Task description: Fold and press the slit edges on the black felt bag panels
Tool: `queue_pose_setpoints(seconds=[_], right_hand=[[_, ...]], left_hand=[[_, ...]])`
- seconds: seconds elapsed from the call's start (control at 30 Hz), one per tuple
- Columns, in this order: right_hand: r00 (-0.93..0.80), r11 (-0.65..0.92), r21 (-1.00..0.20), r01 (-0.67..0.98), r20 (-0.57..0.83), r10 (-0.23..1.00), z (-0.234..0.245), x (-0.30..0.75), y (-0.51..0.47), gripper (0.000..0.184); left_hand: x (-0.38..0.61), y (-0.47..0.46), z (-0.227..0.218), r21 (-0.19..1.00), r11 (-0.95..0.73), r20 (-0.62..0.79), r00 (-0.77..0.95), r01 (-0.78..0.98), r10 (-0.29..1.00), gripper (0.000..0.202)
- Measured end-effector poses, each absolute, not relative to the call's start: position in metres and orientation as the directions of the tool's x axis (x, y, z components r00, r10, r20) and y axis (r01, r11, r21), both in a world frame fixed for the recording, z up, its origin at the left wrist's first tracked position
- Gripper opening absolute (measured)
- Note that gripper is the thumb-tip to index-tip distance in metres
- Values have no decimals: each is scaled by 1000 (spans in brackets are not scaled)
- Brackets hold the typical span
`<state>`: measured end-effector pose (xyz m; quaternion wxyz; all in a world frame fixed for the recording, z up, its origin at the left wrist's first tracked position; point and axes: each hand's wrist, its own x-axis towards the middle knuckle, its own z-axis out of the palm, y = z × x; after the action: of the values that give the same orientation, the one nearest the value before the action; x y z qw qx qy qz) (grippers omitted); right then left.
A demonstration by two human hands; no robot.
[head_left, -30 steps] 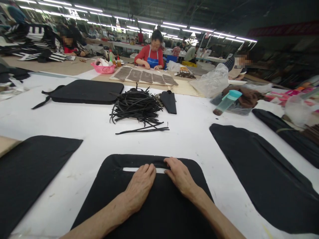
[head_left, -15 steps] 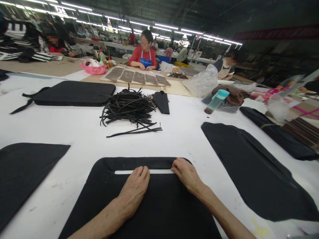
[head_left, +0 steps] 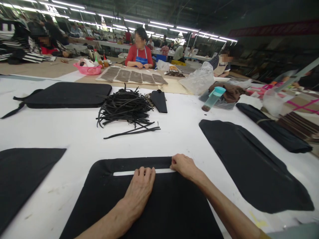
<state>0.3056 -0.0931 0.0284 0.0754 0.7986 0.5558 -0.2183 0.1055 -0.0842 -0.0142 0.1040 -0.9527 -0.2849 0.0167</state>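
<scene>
A black fabric panel (head_left: 159, 202) with rounded corners lies on the white table right in front of me. A long narrow slot (head_left: 124, 173) is cut near its far edge. My left hand (head_left: 141, 189) rests flat on the panel just below the slot, fingers stretched out and together. At the slot's right end my right hand (head_left: 183, 165) is curled, its fingers pinching the thin fabric band (head_left: 139, 163) above the slot.
A pile of black strips (head_left: 126, 108) lies in the middle of the white table (head_left: 74, 132). More black panels lie at the left (head_left: 22, 172), far left (head_left: 67, 94) and right (head_left: 249, 162). A teal-capped bottle (head_left: 211, 98) lies far right. Other people sit at tables behind.
My right hand has slid right along the slot to its end and curled. My left hand moved slightly. The view has shifted a little to the right.
</scene>
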Motion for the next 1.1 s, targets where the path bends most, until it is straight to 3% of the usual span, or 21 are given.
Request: queue_pose_setpoints(seconds=[0.13, 0.3, 0.43, 0.77, 0.97, 1.1], right_hand=[[318, -397, -87, 914, -452, 833, 33, 303, -87, 14], [351, -421, -60, 905, -455, 818, 36, 303, -86, 17], [389, -459, -45, 887, -463, 797, 32, 313, -88, 25], [421, -482, -18, 876, -459, 782, 30, 328, -99, 19], [351, -423, -61, 904, -458, 816, 24, 332, -107, 18], [312, -419, -166, 893, -446, 839, 5, 352, -111, 16]], left_hand=[[121, -87, -2, -197, -799, -48, 808, 568, 587, 54], [144, -89, 7, -311, -816, -177, 814, 486, 553, 70], [155, -84, 11, -259, -865, -336, 800, 430, 497, 79], [142, -88, 2, -313, -823, -169, 825, 474, 540, 68], [80, -76, -7, -178, -840, 2, 854, 512, 520, 40], [25, -73, -11, -152, -719, -1, 728, 678, 686, 40]])
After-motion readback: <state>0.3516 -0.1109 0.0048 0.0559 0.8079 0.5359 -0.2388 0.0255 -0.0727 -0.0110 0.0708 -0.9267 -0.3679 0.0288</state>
